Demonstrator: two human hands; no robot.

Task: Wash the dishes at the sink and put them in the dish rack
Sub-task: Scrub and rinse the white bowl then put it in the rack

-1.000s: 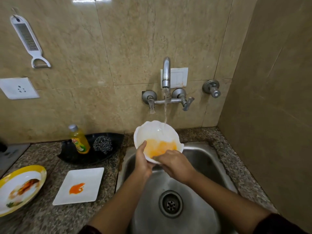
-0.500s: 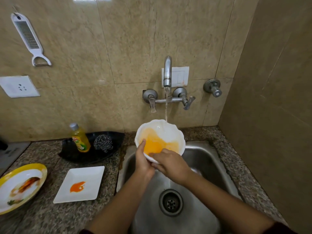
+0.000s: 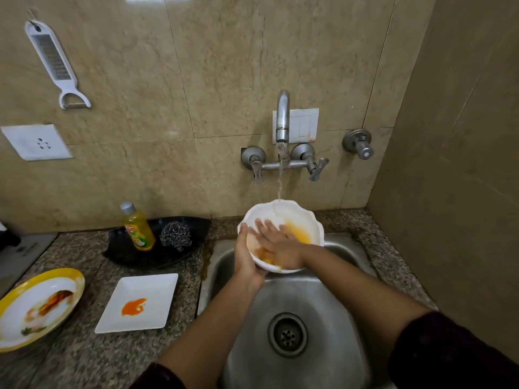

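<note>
A white scalloped bowl (image 3: pixel 303 217) with orange residue is held tilted over the steel sink (image 3: pixel 337 318), under water running from the tap (image 3: pixel 282 116). My left hand (image 3: pixel 247 259) grips the bowl's left rim and underside. Inside the bowl my right hand (image 3: pixel 276 244) lies flat with its fingers spread, pressed against the orange-smeared inner wall. A white square plate (image 3: pixel 151 290) with an orange smear and a yellow-rimmed round plate (image 3: pixel 16 301) with food scraps lie on the granite counter to the left. No dish rack is in view.
A black tray (image 3: pixel 196 228) behind the square plate holds a yellow dish-soap bottle (image 3: pixel 137 227) and a steel scrubber (image 3: pixel 176 235). The sink drain (image 3: pixel 287 334) is open. A tiled side wall stands close on the right; a grater (image 3: pixel 53 60) hangs at upper left.
My right hand has gone from the bowl's near rim into the bowl, fingers now spread on its inner surface. The orange residue has spread and thinned under the running water.
</note>
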